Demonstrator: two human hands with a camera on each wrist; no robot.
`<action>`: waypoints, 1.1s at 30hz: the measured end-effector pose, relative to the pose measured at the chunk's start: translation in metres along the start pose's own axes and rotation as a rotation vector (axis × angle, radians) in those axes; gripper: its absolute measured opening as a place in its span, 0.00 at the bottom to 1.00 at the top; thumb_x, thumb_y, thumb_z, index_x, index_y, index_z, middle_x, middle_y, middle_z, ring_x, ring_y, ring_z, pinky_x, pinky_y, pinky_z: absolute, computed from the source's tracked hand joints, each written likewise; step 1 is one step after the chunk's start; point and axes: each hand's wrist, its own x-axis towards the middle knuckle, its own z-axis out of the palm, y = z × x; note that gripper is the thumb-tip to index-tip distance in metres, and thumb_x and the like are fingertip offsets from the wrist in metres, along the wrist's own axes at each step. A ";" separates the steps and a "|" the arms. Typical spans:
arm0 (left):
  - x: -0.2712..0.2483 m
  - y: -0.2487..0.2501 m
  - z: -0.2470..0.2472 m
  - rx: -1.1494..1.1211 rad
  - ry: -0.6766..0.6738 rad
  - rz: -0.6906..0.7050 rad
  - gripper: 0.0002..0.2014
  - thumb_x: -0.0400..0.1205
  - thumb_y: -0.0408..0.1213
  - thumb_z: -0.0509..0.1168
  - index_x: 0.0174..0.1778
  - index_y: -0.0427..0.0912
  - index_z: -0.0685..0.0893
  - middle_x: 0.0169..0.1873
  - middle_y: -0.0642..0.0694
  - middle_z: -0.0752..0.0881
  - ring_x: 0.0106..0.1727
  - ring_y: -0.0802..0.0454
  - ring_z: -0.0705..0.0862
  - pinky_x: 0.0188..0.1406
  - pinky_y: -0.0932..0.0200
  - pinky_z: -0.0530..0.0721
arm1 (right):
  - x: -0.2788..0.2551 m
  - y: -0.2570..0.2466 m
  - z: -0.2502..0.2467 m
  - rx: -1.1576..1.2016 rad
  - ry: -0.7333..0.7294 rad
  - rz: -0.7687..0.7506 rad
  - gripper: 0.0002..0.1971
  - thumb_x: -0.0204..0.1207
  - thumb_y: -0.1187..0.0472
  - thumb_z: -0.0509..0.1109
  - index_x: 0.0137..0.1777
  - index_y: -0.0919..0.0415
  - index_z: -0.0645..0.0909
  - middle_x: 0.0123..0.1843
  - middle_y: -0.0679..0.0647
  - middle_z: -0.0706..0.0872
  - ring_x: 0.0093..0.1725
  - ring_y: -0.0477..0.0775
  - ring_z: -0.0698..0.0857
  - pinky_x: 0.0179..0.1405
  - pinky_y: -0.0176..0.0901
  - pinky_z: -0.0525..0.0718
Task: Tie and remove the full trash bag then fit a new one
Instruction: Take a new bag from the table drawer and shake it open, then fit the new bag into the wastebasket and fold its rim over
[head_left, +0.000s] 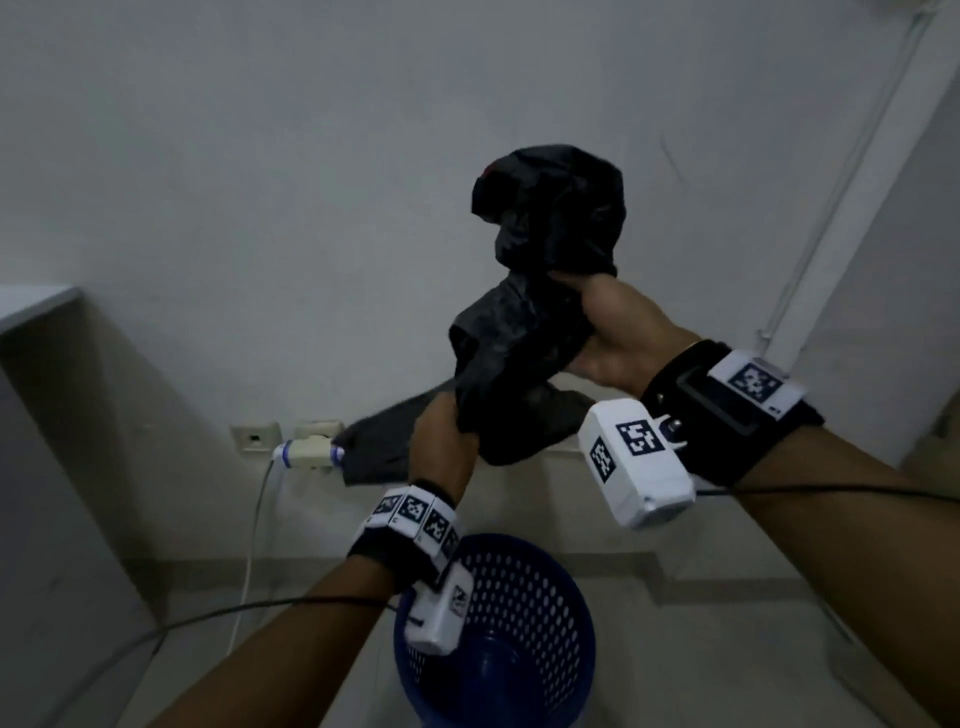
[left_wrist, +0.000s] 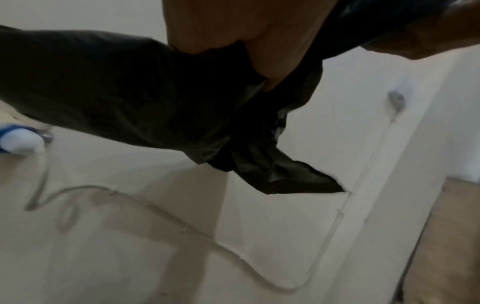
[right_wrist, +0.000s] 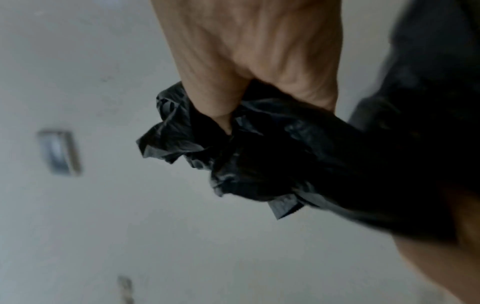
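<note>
A crumpled black trash bag (head_left: 524, 332) hangs in the air between both hands, above a blue perforated bin (head_left: 524, 623) that looks empty inside. My right hand (head_left: 608, 332) grips the bag's upper part in a fist, and a bunched end sticks up above it. My left hand (head_left: 441, 431) grips the bag lower down, its fingers hidden under the plastic. In the left wrist view the black bag (left_wrist: 130, 92) spreads out past my left hand (left_wrist: 233, 41). The right wrist view shows my right hand (right_wrist: 246, 72) closed round the wrinkled bag (right_wrist: 272, 154).
A white wall stands right behind the bag. A wall socket with a white plug (head_left: 306, 452) and a cable running down to the floor sits at the left. A pale cabinet side (head_left: 41, 467) stands at the far left. A pipe (head_left: 831, 208) runs up the right corner.
</note>
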 end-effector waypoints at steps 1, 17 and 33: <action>-0.009 -0.020 0.007 -0.036 -0.019 0.053 0.08 0.78 0.24 0.62 0.50 0.34 0.82 0.48 0.36 0.86 0.51 0.39 0.85 0.42 0.58 0.79 | -0.003 0.009 -0.011 -0.215 0.106 -0.053 0.16 0.82 0.50 0.67 0.62 0.59 0.83 0.56 0.58 0.90 0.55 0.60 0.88 0.56 0.62 0.88; -0.148 -0.122 0.062 -0.005 -0.494 -0.025 0.25 0.72 0.52 0.76 0.55 0.40 0.76 0.53 0.43 0.77 0.54 0.48 0.79 0.58 0.50 0.81 | -0.023 0.151 -0.084 0.117 0.059 0.142 0.11 0.85 0.61 0.62 0.48 0.63 0.84 0.46 0.59 0.88 0.43 0.58 0.88 0.38 0.60 0.90; -0.150 -0.113 0.097 -0.953 -0.129 -0.110 0.43 0.73 0.50 0.72 0.79 0.65 0.52 0.73 0.48 0.75 0.70 0.53 0.79 0.62 0.61 0.82 | 0.013 0.159 -0.094 0.280 0.114 -0.115 0.15 0.87 0.59 0.60 0.67 0.63 0.81 0.61 0.62 0.87 0.56 0.62 0.88 0.52 0.63 0.88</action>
